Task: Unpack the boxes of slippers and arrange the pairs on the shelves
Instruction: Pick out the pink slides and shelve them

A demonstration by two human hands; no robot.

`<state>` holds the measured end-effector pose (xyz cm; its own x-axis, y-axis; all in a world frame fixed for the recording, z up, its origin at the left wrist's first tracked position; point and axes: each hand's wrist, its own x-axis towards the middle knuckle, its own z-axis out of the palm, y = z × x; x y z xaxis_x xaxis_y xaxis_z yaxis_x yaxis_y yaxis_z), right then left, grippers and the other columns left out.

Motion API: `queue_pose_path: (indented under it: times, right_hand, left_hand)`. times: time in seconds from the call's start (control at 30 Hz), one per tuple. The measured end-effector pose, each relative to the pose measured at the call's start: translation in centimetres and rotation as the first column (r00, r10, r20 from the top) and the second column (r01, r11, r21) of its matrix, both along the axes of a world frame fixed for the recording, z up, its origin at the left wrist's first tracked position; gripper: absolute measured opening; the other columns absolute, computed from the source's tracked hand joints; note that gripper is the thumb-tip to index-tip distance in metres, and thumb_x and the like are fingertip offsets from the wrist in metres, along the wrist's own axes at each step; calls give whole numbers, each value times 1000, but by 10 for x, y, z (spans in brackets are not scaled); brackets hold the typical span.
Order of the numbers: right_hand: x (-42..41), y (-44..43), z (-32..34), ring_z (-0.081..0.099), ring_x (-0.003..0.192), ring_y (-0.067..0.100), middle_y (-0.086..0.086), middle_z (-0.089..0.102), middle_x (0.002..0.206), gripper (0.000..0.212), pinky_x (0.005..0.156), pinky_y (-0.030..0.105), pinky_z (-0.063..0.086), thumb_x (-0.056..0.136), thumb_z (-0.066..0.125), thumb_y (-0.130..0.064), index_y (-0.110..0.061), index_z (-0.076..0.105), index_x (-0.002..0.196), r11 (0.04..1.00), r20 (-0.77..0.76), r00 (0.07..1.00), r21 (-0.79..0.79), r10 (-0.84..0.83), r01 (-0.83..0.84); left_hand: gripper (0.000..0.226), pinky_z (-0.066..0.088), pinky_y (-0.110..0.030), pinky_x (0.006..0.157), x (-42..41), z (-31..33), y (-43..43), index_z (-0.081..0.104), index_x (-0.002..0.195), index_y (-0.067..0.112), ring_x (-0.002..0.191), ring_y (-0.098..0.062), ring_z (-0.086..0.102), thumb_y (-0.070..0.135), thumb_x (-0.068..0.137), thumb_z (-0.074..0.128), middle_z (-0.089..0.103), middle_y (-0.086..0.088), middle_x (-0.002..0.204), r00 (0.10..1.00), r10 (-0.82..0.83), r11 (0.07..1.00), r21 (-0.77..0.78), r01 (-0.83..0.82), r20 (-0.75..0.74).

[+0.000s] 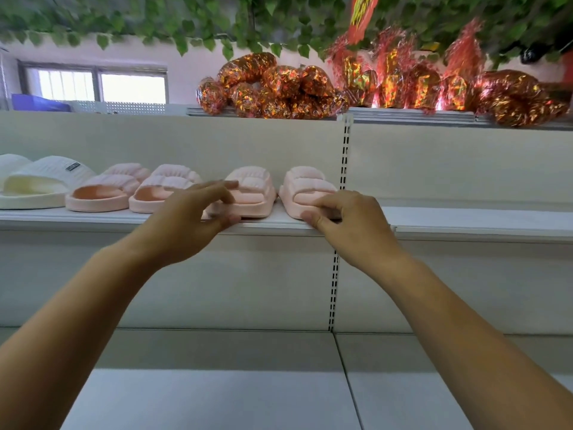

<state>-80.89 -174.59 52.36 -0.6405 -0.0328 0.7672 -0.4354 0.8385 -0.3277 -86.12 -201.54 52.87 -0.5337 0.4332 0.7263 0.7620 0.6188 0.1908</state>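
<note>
Two pale pink slippers stand toe-forward on the upper white shelf (465,219), just left of the slotted upright. My left hand (186,221) pinches the front of the left pink slipper (252,187), fingers on top and thumb at the sole edge. The toe of the right pink slipper (307,181) is under the curled fingers of my right hand (350,225), whose thumb rests at the shelf lip. Both slippers rest flat on the shelf.
Left of them sit another pink pair (102,193) and a white pair (40,181). A slotted upright (344,156) divides the shelf bays. Foil-wrapped red and gold decorations (279,85) lie on top. A lower shelf (217,395) juts out below my arms.
</note>
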Motion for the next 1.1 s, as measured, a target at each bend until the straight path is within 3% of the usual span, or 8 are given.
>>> queue_pose_path:
  times: [0.17, 0.23, 0.37, 0.5, 0.6, 0.8, 0.93, 1.1]
  right_hand:
    - [-20, -21, 6, 61, 115, 16, -12, 68, 126, 36, 95, 43, 51, 99, 44, -53, -36, 68, 120, 988, 136, 991, 153, 3, -24]
    - [-24, -29, 12, 60, 117, 18, -8, 67, 126, 49, 95, 46, 51, 97, 35, -62, -31, 64, 122, 971, 191, 981, 236, -24, -22]
    - [-28, -38, 19, 60, 112, 17, -8, 66, 125, 50, 93, 42, 51, 99, 39, -62, -25, 65, 120, 953, 223, 974, 302, -52, -18]
    - [-25, -38, 7, 61, 107, 16, -12, 68, 120, 46, 88, 40, 53, 97, 42, -63, -31, 69, 115, 963, 126, 992, 268, -29, -6]
    - [-28, -36, 7, 62, 112, 16, -10, 68, 124, 46, 92, 41, 53, 96, 45, -63, -33, 69, 120, 970, 140, 990, 240, 1, -35]
    - [-24, -35, 15, 59, 120, 13, -13, 64, 134, 46, 100, 32, 49, 95, 48, -62, -41, 58, 135, 971, 209, 978, 231, 19, -68]
    - [11, -33, 7, 50, 130, 15, -8, 56, 144, 45, 102, 32, 42, 99, 53, -50, -35, 53, 141, 968, 114, 993, 248, -2, -27]
    - [95, -16, -14, 42, 138, 9, -10, 50, 149, 54, 111, 28, 33, 96, 55, -54, -30, 48, 145, 971, 104, 994, 238, -41, 16]
  left_hand:
    - [38, 42, -44, 105, -12, 7, 4, 61, 99, 27, 135, -21, 48, 58, 96, 39, 41, 11, 158, 973, 214, 970, -138, -200, 92]
    - [59, 40, -43, 106, -13, 6, 6, 63, 105, 25, 142, -19, 40, 67, 92, 24, 34, 12, 161, 962, 266, 949, -193, -250, 63]
    - [81, 47, -45, 99, -17, -4, 6, 61, 118, 26, 145, -17, 38, 76, 93, 3, 33, 13, 162, 937, 340, 918, -190, -349, -76]
    - [75, 50, -39, 74, -18, -17, 4, 61, 115, 21, 131, -23, 53, 71, 95, 9, 44, 7, 157, 903, 369, 898, -164, -407, -223]
    - [68, 49, -36, 67, -18, -20, 5, 60, 107, 22, 128, -25, 56, 69, 98, 11, 46, 5, 155, 885, 391, 887, -153, -436, -253]
    - [78, 51, -44, 88, -17, -14, 11, 60, 126, 25, 139, -23, 45, 71, 96, 5, 39, 3, 160, 880, 436, 862, -194, -469, -189]
    - [79, 27, -45, 119, 3, -12, 8, 36, 154, 17, 151, -25, 25, 68, 97, 16, 27, -2, 166, 910, 402, 892, -180, -414, -100]
    - [70, 33, -48, 118, 84, -38, 5, 39, 154, 18, 148, -26, 33, 62, 100, 38, 41, -4, 159, 953, 278, 959, -28, -283, -124]
